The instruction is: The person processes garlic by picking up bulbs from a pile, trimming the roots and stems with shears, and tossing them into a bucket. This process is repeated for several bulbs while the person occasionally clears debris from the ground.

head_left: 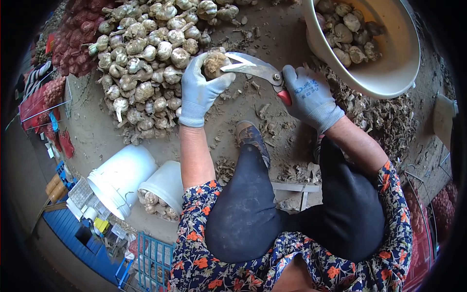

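We note the left hand point(199, 87) at upper centre-left, gloved fingers clamped on a garlic bulb point(214, 64). The bulb lies between the thumb, on its lower right, and the fingers, on its left and partly behind; its rough tan face is turned up towards us, which we judge leaves that side free for the blades.

The right hand point(306, 95), right of centre, is wrapped around the shears point(265, 72); a red handle point(284, 97) shows under the fingers, whose tips we cannot all make out. The blades stand parted in a V, points at the bulb's right edge (contact: we cannot tell). Holding the two hands opposite each other probably steadies the bulb while keeping the left fingers behind it, though the thumb sits near the lower blade.

We record the garlic pile point(141, 92) at upper left, nearest the left hand, and a white tub point(389, 85) with bulbs at upper right, beyond the right; each seems placed within reach. Dry scraps point(379, 114) lie below the tub.
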`<state>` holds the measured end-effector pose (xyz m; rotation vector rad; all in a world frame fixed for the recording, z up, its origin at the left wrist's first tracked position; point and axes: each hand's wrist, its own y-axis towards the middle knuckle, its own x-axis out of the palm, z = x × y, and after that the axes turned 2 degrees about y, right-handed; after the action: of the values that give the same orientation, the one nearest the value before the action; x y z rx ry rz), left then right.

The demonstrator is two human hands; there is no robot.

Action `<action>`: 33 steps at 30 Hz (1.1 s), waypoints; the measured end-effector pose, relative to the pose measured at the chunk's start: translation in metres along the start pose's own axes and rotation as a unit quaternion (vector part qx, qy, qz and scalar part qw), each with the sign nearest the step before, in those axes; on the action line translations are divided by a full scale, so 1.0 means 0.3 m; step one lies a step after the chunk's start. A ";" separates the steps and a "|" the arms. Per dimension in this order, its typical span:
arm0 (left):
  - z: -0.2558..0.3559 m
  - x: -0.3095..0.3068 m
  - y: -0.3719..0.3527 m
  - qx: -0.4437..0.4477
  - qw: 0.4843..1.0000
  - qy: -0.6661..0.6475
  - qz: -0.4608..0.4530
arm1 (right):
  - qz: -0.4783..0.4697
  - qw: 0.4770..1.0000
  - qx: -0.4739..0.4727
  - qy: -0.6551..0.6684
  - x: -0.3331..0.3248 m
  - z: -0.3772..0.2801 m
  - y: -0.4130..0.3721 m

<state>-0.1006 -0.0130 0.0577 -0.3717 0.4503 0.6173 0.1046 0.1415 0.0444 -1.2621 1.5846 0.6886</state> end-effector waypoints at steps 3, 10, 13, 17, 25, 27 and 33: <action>0.031 0.037 -0.022 0.032 0.983 0.156 0.087 | 0.008 1.000 0.010 0.011 0.007 -0.013 -0.007; 0.026 0.095 -0.028 0.080 0.919 0.326 0.209 | -0.074 0.993 0.053 0.078 -0.009 -0.074 -0.027; 0.010 0.103 -0.022 0.112 0.924 0.261 0.256 | -0.065 0.993 0.056 0.084 -0.008 -0.084 -0.025; 0.057 0.099 -0.054 0.004 0.994 0.015 0.112 | -0.074 0.992 0.057 0.086 -0.020 -0.084 -0.027; -0.040 0.078 -0.060 0.034 0.994 -0.027 0.101 | -0.073 0.993 0.058 0.067 -0.031 -0.093 -0.042; -0.005 0.088 -0.056 0.089 0.961 0.196 0.171 | -0.091 0.990 0.072 0.078 -0.019 -0.090 -0.035; 0.012 0.112 -0.057 0.172 0.935 0.248 0.188 | -0.105 0.988 0.069 0.090 -0.009 -0.096 -0.021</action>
<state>-0.0645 -0.0086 0.0471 -0.0980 1.1165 0.7997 0.1010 0.1158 0.0586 -1.3938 1.5850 0.3328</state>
